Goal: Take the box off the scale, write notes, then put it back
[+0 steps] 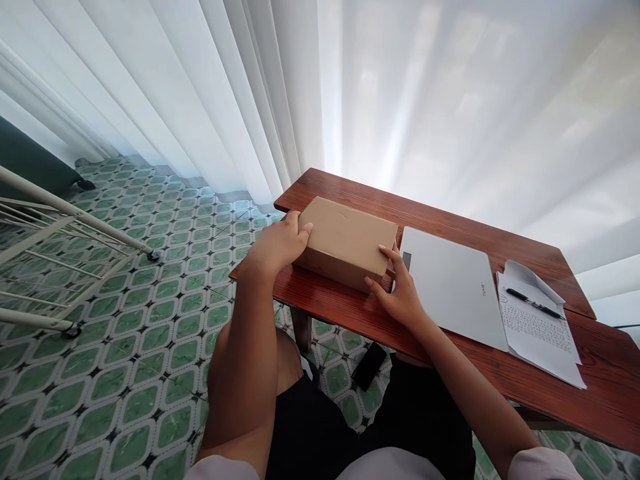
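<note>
A closed brown cardboard box (350, 233) rests on the left part of the reddish wooden table (345, 317). My left hand (280, 243) grips its left end, with the thumb on the top edge and the other fingers partly hidden behind. At the box's right end, my right hand (397, 287) holds the near corner, thumb on the front side and fingertips on the top edge and end. Just right of that hand lies a shut silver laptop (453, 287).
Right of the laptop are written paper sheets (537, 327) with a black pen (535, 303) on top. A dark flat object (369, 367) lies on the tiled floor below. A white wheeled rack (75, 267) stands at left; white curtains (425, 100) hang behind the table.
</note>
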A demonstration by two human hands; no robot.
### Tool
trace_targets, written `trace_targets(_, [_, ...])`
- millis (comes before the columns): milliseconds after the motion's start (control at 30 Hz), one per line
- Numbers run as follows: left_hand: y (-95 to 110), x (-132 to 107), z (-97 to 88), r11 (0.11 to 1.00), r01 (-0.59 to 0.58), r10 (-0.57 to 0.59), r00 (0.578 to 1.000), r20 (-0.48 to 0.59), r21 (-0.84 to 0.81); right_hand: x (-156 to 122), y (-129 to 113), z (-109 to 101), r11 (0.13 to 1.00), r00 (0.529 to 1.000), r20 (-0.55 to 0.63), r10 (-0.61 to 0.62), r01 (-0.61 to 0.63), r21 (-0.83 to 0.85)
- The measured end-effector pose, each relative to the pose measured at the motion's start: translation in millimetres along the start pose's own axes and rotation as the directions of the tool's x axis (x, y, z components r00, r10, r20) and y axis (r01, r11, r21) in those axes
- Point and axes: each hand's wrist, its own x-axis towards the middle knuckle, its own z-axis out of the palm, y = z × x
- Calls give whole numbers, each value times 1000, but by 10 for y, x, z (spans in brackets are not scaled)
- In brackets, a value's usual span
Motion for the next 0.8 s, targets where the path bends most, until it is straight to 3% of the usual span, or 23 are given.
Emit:
trace_targets(233, [-23,43,20,1000,0,0,1000,-5,19,20,-28,2,998,999,39,32,-30,-55])
trace_targets(500, [-59,22,4,999,-33,33,999,-27,-6,47,-91,18,994,994,42,98,-99,45])
trace_targets(800, [-5,-113,-93,999,-43,44,992,-117,8,32,-128,-1,990,995,-6,97,-96,103])
